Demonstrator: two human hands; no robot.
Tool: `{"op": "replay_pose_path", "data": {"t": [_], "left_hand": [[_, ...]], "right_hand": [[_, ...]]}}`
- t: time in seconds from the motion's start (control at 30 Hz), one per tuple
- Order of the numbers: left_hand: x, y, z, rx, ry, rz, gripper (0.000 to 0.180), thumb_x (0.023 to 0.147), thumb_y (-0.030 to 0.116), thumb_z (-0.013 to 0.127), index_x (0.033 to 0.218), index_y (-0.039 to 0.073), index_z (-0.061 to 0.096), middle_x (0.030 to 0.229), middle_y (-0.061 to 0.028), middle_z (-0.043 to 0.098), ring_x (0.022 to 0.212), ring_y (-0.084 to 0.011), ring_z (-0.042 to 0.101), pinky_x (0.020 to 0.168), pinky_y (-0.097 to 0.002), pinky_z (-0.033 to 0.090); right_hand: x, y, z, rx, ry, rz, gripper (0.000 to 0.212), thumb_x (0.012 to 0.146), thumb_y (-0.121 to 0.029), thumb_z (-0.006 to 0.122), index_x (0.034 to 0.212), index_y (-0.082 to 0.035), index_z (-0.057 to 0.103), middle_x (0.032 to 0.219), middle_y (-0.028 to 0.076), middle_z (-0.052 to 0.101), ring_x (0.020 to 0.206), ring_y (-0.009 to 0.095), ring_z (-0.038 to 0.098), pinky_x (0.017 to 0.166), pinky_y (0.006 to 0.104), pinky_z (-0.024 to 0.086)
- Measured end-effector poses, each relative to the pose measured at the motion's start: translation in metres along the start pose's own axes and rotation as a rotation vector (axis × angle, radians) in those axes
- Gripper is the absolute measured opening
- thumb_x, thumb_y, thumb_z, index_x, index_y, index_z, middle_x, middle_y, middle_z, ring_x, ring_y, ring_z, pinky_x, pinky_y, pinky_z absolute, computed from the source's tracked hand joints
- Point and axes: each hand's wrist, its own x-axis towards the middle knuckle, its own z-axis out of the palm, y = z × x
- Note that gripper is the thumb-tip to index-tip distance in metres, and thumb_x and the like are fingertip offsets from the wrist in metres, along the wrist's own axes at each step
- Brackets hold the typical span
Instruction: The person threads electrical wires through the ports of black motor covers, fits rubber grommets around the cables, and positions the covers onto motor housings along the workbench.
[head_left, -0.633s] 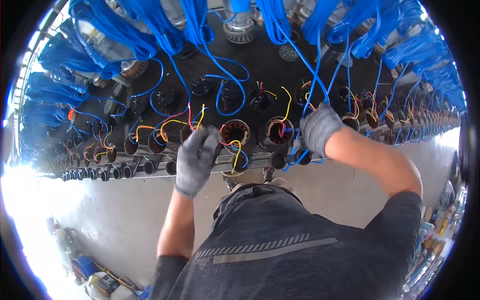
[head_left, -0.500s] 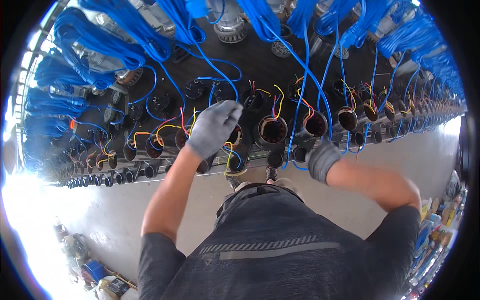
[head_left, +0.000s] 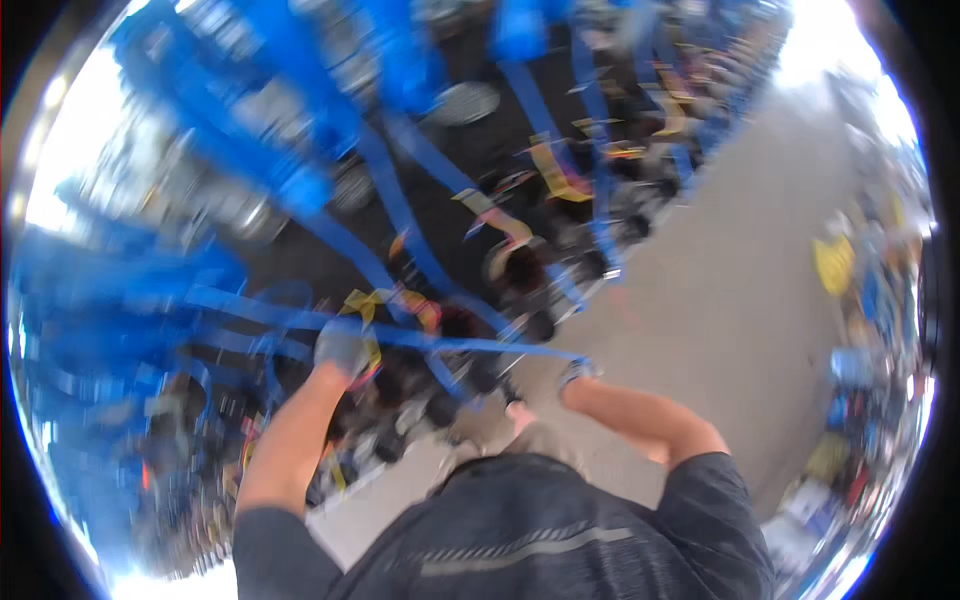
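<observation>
I'm in a factory workshop, on an assembly line. Above my left hand (head_left: 345,347) blue cables (head_left: 400,215) hang in thick bundles over a dark surface (head_left: 480,150) crowded with round wound parts (head_left: 520,270); a bare concrete floor (head_left: 740,280) stretches beyond my right hand (head_left: 578,372).

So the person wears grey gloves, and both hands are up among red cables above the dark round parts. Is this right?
Not quite: the cables are blue, not red. The head view, though blurred, shows the left hand and right hand in grey gloves, up among blue cables above the dark round parts. Only a few short wires there look yellow or orange.
</observation>
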Motion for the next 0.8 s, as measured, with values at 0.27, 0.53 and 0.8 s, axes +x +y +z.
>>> {"op": "replay_pose_path", "data": {"t": [0.27, 0.53, 0.8], "left_hand": [[-0.048, -0.084, 0.031, -0.680, 0.277, -0.170, 0.020, 0.096, 0.017, 0.063, 0.112, 0.006, 0.062, 0.102, -0.0100, 0.069, 0.081, -0.0170, 0.066, 0.080, -0.0319, 0.055], [-0.129, -0.076, -0.038, -0.952, 0.946, -0.391, 0.034, 0.104, 0.026, 0.053, 0.125, -0.001, 0.056, 0.106, -0.0138, 0.065, 0.092, -0.0182, 0.059, 0.085, -0.0344, 0.052], [-0.228, -0.016, -0.067, -1.474, 1.479, -0.650, 0.051, 0.100, 0.040, 0.056, 0.127, -0.003, 0.060, 0.122, -0.0159, 0.063, 0.107, -0.0256, 0.062, 0.096, -0.0414, 0.051]], "right_hand": [[0.018, 0.065, 0.041, -0.037, -0.016, 0.113, 0.037, 0.083, -0.037, 0.067, 0.115, -0.020, 0.072, 0.104, 0.011, 0.073, 0.097, 0.033, 0.070, 0.079, 0.0458, 0.054], [-0.066, -0.090, -0.113, 0.844, 0.381, -0.460, 0.026, 0.097, -0.011, 0.059, 0.122, -0.009, 0.064, 0.097, 0.008, 0.068, 0.086, 0.028, 0.066, 0.078, 0.0394, 0.052], [-0.088, -0.201, -0.164, 0.553, 0.880, -0.693, 0.029, 0.101, -0.022, 0.058, 0.125, -0.006, 0.061, 0.105, 0.015, 0.069, 0.098, 0.034, 0.068, 0.085, 0.0399, 0.054]]}}
